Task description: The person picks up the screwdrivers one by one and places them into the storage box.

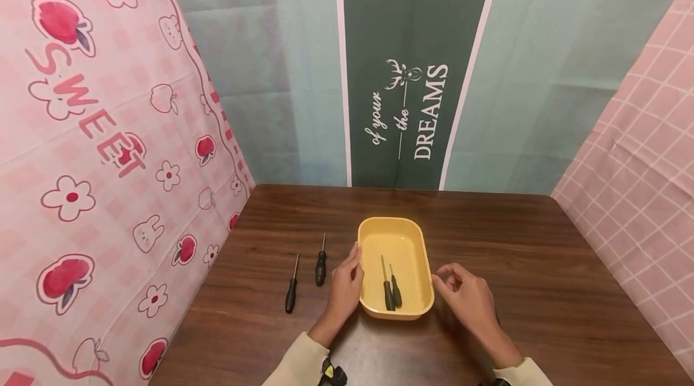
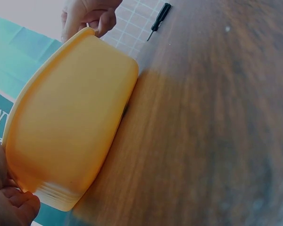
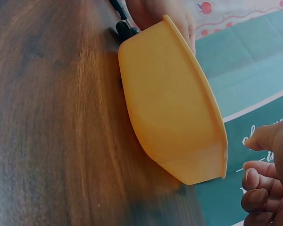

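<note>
A yellow plastic tray (image 1: 394, 315) stands on the wooden table, with two black-handled screwdrivers inside it: one longer (image 1: 388, 295) and one shorter (image 1: 397, 295). Against the tray's left side rest the fairly straight fingers of my left hand (image 1: 343, 286). Beside its right wall is my right hand (image 1: 467, 295), fingers loosely bent and empty; in the right wrist view a gap shows between thumb and fingers. To the left of my left hand lie two more black-handled screwdrivers, one nearer the tray (image 1: 321, 268) and one farther left (image 1: 291, 295).
In the left wrist view, another black-handled screwdriver (image 2: 161, 18) lies beyond the tray; my right wrist mostly covers that area in the head view. The dark wooden table (image 1: 542, 265) meets a green cloth (image 1: 271, 103) behind and pink cloths at both sides.
</note>
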A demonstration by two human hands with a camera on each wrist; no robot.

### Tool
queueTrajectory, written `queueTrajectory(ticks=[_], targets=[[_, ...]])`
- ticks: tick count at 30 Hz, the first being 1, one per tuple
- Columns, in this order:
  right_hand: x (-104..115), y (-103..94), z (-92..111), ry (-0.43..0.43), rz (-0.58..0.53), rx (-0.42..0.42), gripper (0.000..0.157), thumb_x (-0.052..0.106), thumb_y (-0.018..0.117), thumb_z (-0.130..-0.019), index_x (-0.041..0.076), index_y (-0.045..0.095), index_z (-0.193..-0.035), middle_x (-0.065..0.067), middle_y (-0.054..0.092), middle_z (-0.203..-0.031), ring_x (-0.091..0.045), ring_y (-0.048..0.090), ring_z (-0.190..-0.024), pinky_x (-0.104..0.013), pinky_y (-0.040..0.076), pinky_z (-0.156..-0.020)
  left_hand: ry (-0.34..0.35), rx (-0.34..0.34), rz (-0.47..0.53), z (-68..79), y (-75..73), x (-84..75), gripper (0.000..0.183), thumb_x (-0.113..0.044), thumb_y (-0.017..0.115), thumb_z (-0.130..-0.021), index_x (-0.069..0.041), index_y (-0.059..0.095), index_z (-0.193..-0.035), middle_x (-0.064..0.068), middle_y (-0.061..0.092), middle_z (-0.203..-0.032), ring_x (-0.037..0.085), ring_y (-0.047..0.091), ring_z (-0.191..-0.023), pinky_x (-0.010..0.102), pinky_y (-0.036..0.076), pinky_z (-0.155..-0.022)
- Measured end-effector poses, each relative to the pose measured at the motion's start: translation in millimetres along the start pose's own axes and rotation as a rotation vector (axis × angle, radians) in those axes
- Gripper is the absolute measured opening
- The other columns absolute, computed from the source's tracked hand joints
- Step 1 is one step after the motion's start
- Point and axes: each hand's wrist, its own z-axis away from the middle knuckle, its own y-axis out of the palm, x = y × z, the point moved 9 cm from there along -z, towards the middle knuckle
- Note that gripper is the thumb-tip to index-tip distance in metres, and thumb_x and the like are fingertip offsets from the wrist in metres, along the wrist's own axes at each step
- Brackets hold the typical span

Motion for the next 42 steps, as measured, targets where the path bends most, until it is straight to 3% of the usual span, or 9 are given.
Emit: queueTrajectory(ticks=[14,22,42], targets=[[-2.1,-3.7,4.4,0.003,0.032,-0.004,0.016,0.031,0.076,-0.078,0.021,0.065,-0.083,0.014,0.047,-0.058,-0.002,0.037,-0.045,-0.021,0.031,-0.042,-0.033,0.021,0.02,1.1,0.7,3.1,0.038,0.004,0.053,-0.091,0.006,0.052,-0.129,0.017,0.047,-0.138,0.02,0.045,-0.125,0.037,0.043,-0.095],[-3.5,-6.0,6.6,0.009,0.024,-0.008,0.016,0.031,0.076,-0.078,0.021,0.065,-0.082,0.013,0.048,-0.058,-0.003,0.037,-0.045,-0.021,0.031,-0.041,0.001,0.006,0.007,0.6,0.0,1.3,0.038,0.005,0.053,-0.091,0.007,0.052,-0.128,0.019,0.048,-0.136,0.024,0.047,-0.124,0.039,0.045,-0.093],[-14.5,-19.0,8.2,0.039,0.053,-0.046,0.016,0.032,0.077,-0.078,0.021,0.066,-0.082,0.013,0.048,-0.057,-0.002,0.037,-0.044,-0.022,0.029,-0.039,-0.014,0.002,0.012,-0.1,-3.3,-2.6,0.038,0.004,0.054,-0.09,0.003,0.054,-0.128,0.013,0.048,-0.136,0.024,0.048,-0.122,0.038,0.043,-0.094]])
